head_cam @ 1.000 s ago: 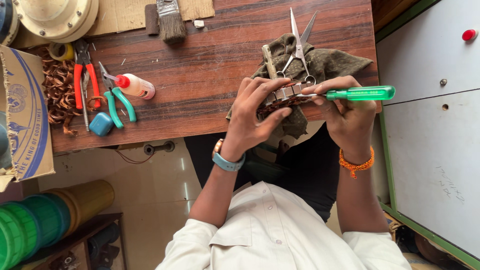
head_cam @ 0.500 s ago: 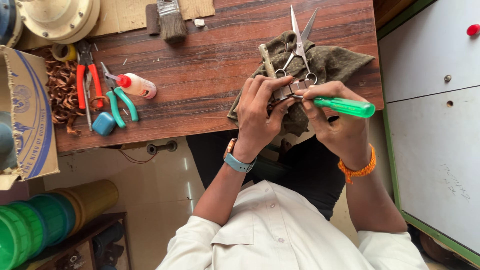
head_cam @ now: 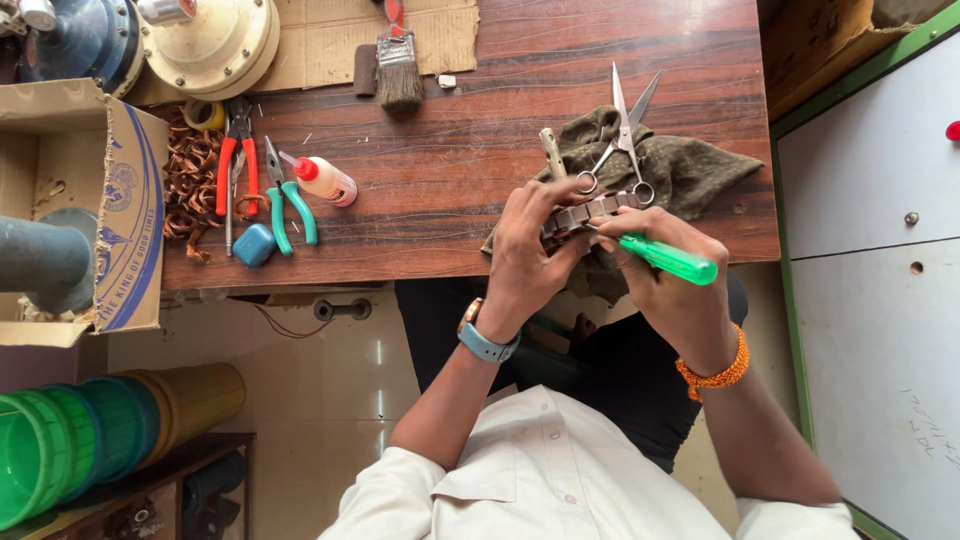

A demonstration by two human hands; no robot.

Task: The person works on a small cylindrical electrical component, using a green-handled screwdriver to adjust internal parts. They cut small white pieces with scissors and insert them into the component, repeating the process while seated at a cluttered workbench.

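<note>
My left hand (head_cam: 528, 252), with a blue-strapped watch on its wrist, is closed around a small ribbed metal part (head_cam: 592, 212) at the near edge of the wooden table (head_cam: 450, 200). My right hand (head_cam: 672, 300), with an orange bead bracelet, grips a green-handled screwdriver (head_cam: 668, 258) whose tip meets the metal part. Both hands hover over a crumpled olive cloth (head_cam: 690, 170). On the cloth, just beyond my fingers, lie steel scissors (head_cam: 622, 130), spread apart.
Red pliers (head_cam: 238, 160), teal pliers (head_cam: 288, 200), a small glue bottle (head_cam: 326, 181), a blue block (head_cam: 255, 245) and copper wire scraps (head_cam: 188, 190) lie at the left. A brush (head_cam: 398, 70), a cream motor cover (head_cam: 210, 40) and a cardboard box (head_cam: 128, 220) stand nearby. White cabinet (head_cam: 870, 300) at right.
The screwdriver handle has swung from pointing right to slanting down-right, and my right hand has drawn closer to the left hand and the metal part.
</note>
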